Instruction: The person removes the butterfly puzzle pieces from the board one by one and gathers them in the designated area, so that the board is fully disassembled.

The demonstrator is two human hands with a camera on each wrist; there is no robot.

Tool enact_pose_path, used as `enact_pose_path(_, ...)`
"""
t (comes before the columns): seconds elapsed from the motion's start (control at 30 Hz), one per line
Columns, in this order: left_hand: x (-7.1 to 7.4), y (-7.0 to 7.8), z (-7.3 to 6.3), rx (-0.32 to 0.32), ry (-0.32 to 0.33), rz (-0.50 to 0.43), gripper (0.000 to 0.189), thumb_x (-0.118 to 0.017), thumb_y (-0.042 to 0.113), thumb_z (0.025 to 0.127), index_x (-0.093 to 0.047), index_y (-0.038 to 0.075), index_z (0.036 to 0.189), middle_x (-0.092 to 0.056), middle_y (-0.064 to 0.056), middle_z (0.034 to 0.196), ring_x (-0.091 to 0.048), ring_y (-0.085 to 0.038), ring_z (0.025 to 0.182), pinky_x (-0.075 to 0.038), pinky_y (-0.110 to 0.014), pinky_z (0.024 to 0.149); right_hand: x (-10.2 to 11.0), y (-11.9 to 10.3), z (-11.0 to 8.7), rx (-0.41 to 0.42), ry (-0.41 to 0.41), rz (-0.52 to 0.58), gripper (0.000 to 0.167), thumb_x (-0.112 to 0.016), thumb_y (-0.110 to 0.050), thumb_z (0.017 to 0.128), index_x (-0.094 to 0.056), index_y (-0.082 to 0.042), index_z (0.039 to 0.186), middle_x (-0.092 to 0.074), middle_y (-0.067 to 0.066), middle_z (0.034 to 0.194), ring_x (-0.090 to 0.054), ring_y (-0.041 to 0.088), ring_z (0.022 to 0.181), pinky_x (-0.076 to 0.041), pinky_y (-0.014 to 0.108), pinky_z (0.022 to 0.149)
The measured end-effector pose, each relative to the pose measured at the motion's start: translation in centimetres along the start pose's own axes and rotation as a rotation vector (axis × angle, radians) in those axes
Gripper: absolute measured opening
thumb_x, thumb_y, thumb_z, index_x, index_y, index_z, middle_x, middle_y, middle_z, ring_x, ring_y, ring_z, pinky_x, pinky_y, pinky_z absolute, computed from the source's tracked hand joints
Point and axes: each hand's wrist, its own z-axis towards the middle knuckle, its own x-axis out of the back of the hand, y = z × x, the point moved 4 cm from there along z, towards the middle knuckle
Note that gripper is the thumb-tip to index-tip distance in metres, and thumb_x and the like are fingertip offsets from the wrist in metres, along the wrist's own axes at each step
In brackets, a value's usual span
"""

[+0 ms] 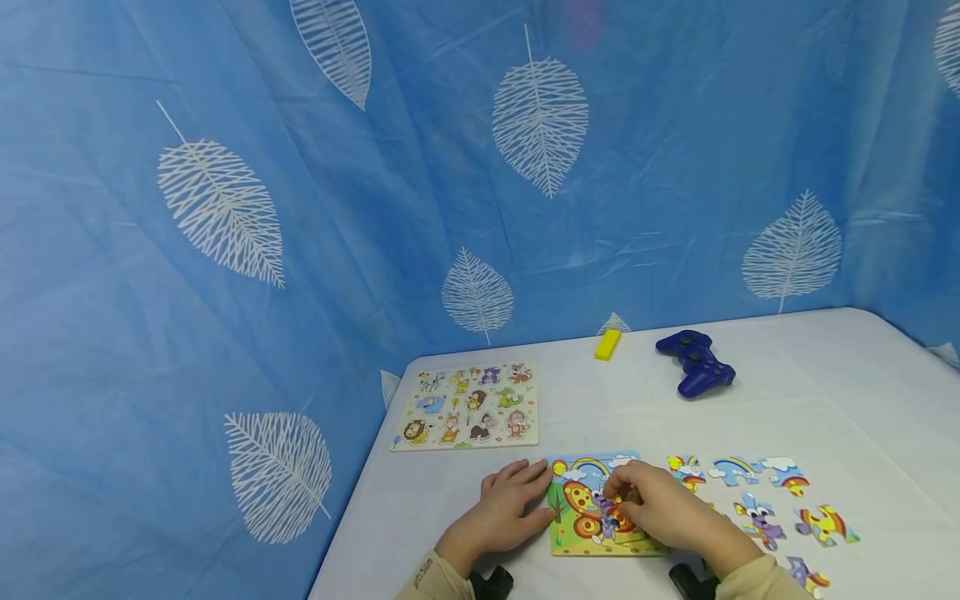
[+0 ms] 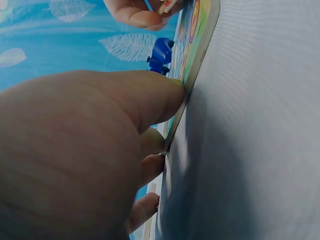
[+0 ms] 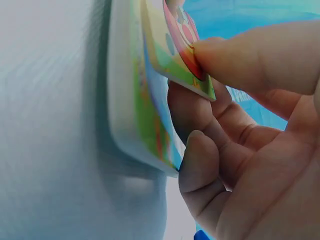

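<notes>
A butterfly puzzle board [image 1: 570, 546] lies flat on the white table, with a rainbow and sun along its top. My left hand [image 1: 510, 508] rests at the board's left side, the thumb [image 2: 160, 92] touching its edge and the fingers spread along it. Over the board's right half, my right hand [image 1: 667, 508] pinches a puzzle piece [image 3: 172, 57] between thumb and fingers. That piece, green with a red and yellow pattern, is tilted just above the board in the right wrist view. In the head view the right hand hides part of the picture.
Several loose puzzle pieces [image 1: 759, 521] are scattered right of the board, some partly behind the right hand. An animal puzzle board [image 1: 468, 408] lies at the back left. Farther back are a yellow block [image 1: 607, 344] and a blue game controller [image 1: 697, 364], before a blue leaf-patterned curtain [image 1: 645, 208].
</notes>
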Motion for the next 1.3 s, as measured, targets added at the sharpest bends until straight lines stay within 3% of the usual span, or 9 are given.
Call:
enact_pose_path(0.27,0.0,0.0,0.0,-0.004,-0.003,0.002,0.063,-0.050,0.056,0.105,-0.036,0.030,0.161,-0.031,0.011,0.168,-0.026,-0.024,0.156,-0.026,-0.063,0.113,0.1,0.4,0.1,-0.015,0.003,0.019,0.017,-0.068,0.000,0.089,-0.073,-0.011,0.102,-0.067,0.002,0.096,-0.052,0.006,0.073,-0.045,0.026,0.063)
enact_pose_path(0.4,0.0,0.0,0.1,-0.002,-0.002,0.005,0.063,-0.050,0.055,0.105,-0.036,0.030,0.161,-0.030,0.011,0.168,-0.026,-0.024,0.156,-0.026,-0.064,0.113,0.3,0.6,0.4,-0.054,-0.016,0.166,0.014,-0.069,-0.005,0.093,-0.073,-0.005,0.107,-0.068,0.005,0.090,-0.056,0.012,0.065,-0.050,0.030,0.056)
enact_pose_path(0.57,0.0,-0.1,0.0,0.008,-0.002,0.001,0.063,-0.050,0.055,0.105,-0.037,0.031,0.161,-0.030,0.011,0.168,-0.026,-0.024,0.156,-0.026,-0.064,0.114,0.6,0.8,0.5,-0.111,-0.002,0.345,0.023,-0.070,-0.009,0.096,-0.070,0.003,0.115,-0.067,0.010,0.091,-0.060,0.020,0.066,-0.054,0.036,0.055)
enact_pose_path(0.87,0.2,-0.2,-0.3,0.015,0.001,0.006,0.063,-0.050,0.055,0.105,-0.036,0.031,0.161,-0.030,0.011,0.168,-0.025,-0.024,0.156,-0.026,-0.063,0.114,1.6,0.3,0.3,-0.123,0.038,0.364,0.029,-0.071,-0.011,0.095,-0.069,0.004,0.120,-0.069,0.012,0.102,-0.063,0.021,0.082,-0.056,0.035,0.067)
enact_pose_path(1.1,-0.2,0.8,-0.3,0.006,-0.001,0.005,0.063,-0.049,0.056,0.105,-0.036,0.030,0.161,-0.029,0.011,0.169,-0.025,-0.024,0.156,-0.025,-0.063,0.116,6.1,-0.2,-3.3,-0.158,0.089,0.341,0.035,-0.067,-0.018,0.101,-0.066,0.004,0.128,-0.072,0.018,0.117,-0.067,0.017,0.086,-0.057,0.036,0.069)
enact_pose_path(1.2,0.0,1.1,-0.3,0.008,0.000,0.018,0.063,-0.050,0.054,0.105,-0.036,0.029,0.161,-0.029,0.010,0.169,-0.025,-0.025,0.156,-0.024,-0.063,0.116,8.6,0.9,-5.6,-0.236,0.116,0.250,0.035,-0.066,-0.023,0.102,-0.067,0.001,0.129,-0.072,0.015,0.120,-0.067,0.015,0.089,-0.057,0.033,0.071)
enact_pose_path(1.3,0.1,1.3,-0.2,-0.002,0.004,0.018,0.063,-0.050,0.054,0.105,-0.036,0.028,0.161,-0.030,0.009,0.169,-0.025,-0.025,0.156,-0.024,-0.063,0.116,10.5,3.8,-8.6,-0.361,0.131,0.143,0.039,-0.066,-0.027,0.102,-0.067,0.001,0.130,-0.072,0.013,0.121,-0.067,0.011,0.090,-0.057,0.030,0.073)
